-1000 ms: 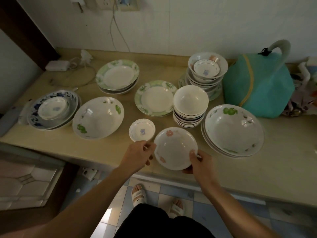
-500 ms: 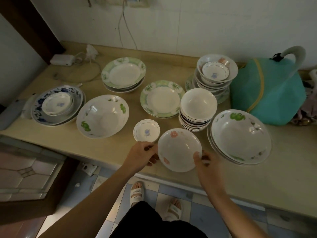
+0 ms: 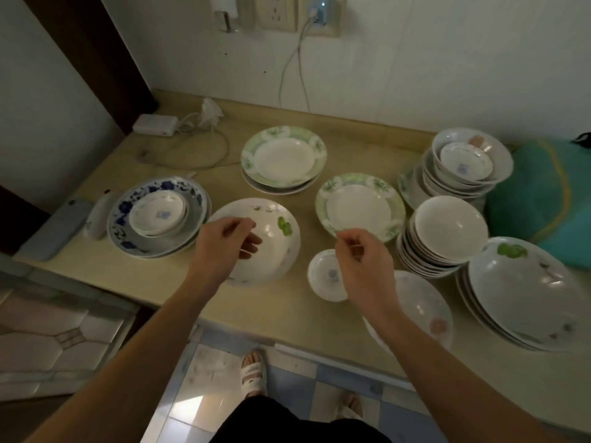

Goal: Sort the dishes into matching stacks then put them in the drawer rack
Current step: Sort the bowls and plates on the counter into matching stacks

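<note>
Hovering over the counter, both hands hold nothing. Left hand hangs above the near-left part of the large green-leaf bowl, fingers loosely curled, apparently not touching it. Right hand hangs with fingers loosely curled over the far-right edge of the small blue-mark saucer, just near of the single green-rim plate; contact cannot be told.

Sorting looks partly done. Matching green-leaf bowls are stacked at the right; a pink-flower bowl sits at the near edge under the right forearm. White bowl stack stands right of the right hand, a mixed bowl stack behind it. Green-rim plate stack lies far centre. Another small saucer rests in the blue-pattern plates at the left.

Key relation: the lone green-leaf bowl lies directly beneath the left hand, well apart from its stack at the far right. The right hand is nearer that stack; the left is nearer the bowl. Judgement: a left-hand pick, then a carry rightward across the saucer.
</note>
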The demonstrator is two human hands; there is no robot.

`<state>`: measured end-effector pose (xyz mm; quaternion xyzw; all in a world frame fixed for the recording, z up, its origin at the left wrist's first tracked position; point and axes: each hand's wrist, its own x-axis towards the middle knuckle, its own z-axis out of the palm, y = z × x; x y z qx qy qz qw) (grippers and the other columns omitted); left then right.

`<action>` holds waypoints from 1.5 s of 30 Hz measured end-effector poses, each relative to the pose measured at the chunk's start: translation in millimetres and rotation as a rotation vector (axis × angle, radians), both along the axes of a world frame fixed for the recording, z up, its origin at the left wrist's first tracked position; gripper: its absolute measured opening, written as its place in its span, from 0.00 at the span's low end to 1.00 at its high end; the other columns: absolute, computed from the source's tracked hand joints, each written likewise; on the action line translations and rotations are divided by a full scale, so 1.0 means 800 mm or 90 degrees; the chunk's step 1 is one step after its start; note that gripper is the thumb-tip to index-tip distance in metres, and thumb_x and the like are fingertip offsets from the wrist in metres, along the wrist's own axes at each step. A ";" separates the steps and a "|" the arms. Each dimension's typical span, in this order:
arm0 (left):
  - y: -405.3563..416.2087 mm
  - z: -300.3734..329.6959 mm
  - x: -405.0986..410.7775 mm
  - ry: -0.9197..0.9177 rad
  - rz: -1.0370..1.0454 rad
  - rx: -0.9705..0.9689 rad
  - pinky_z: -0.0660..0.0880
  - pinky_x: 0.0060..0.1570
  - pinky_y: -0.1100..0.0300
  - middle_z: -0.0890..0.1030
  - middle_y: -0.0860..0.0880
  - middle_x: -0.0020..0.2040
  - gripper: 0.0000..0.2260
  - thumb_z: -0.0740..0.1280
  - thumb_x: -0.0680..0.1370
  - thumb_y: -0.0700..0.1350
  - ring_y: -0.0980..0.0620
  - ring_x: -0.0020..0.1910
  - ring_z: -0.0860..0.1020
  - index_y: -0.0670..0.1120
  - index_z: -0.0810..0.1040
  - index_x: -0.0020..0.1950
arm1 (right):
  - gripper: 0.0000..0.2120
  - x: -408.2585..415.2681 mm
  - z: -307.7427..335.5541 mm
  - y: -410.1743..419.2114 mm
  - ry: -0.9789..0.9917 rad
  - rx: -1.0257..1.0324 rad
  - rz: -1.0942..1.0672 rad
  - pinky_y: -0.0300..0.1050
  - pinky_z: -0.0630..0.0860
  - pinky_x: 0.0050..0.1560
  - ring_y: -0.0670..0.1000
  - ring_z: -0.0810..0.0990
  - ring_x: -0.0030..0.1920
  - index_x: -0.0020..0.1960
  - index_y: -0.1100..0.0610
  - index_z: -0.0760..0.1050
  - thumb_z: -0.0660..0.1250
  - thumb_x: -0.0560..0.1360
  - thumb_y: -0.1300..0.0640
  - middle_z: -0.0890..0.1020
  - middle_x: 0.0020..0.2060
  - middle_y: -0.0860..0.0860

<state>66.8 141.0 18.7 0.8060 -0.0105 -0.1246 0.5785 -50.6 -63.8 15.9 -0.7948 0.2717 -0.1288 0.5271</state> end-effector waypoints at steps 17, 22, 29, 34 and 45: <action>-0.034 -0.018 0.275 0.117 -0.068 0.087 0.84 0.38 0.54 0.84 0.42 0.49 0.08 0.68 0.82 0.43 0.47 0.43 0.85 0.40 0.80 0.58 | 0.21 0.223 -0.024 0.004 0.141 0.156 -0.215 0.58 0.84 0.53 0.55 0.86 0.45 0.72 0.57 0.72 0.67 0.80 0.52 0.84 0.48 0.54; -0.054 -0.020 0.280 0.137 -0.068 0.103 0.84 0.34 0.53 0.84 0.41 0.49 0.03 0.67 0.81 0.38 0.44 0.44 0.85 0.43 0.79 0.49 | 0.17 0.237 -0.033 0.003 0.121 0.240 -0.203 0.56 0.85 0.49 0.58 0.87 0.44 0.67 0.60 0.73 0.68 0.81 0.55 0.86 0.44 0.58; -0.063 -0.027 0.284 0.179 -0.060 0.094 0.83 0.30 0.53 0.83 0.40 0.51 0.11 0.68 0.79 0.33 0.45 0.41 0.83 0.37 0.81 0.60 | 0.01 0.253 -0.036 -0.002 0.091 0.328 -0.191 0.50 0.85 0.40 0.54 0.85 0.34 0.52 0.57 0.76 0.67 0.81 0.59 0.85 0.36 0.58; -0.060 -0.023 0.284 0.184 -0.062 0.069 0.81 0.27 0.58 0.84 0.42 0.49 0.12 0.67 0.79 0.32 0.46 0.42 0.84 0.36 0.80 0.61 | 0.12 0.238 -0.048 -0.016 0.115 0.226 -0.167 0.50 0.85 0.45 0.53 0.86 0.41 0.61 0.58 0.78 0.67 0.81 0.53 0.87 0.42 0.55; -0.040 -0.011 0.277 0.212 -0.032 -0.055 0.84 0.33 0.55 0.82 0.38 0.58 0.13 0.65 0.81 0.33 0.43 0.50 0.84 0.37 0.77 0.65 | 0.11 0.123 -0.051 -0.040 0.168 -0.071 -0.306 0.51 0.82 0.51 0.50 0.82 0.50 0.59 0.55 0.79 0.67 0.78 0.57 0.82 0.50 0.50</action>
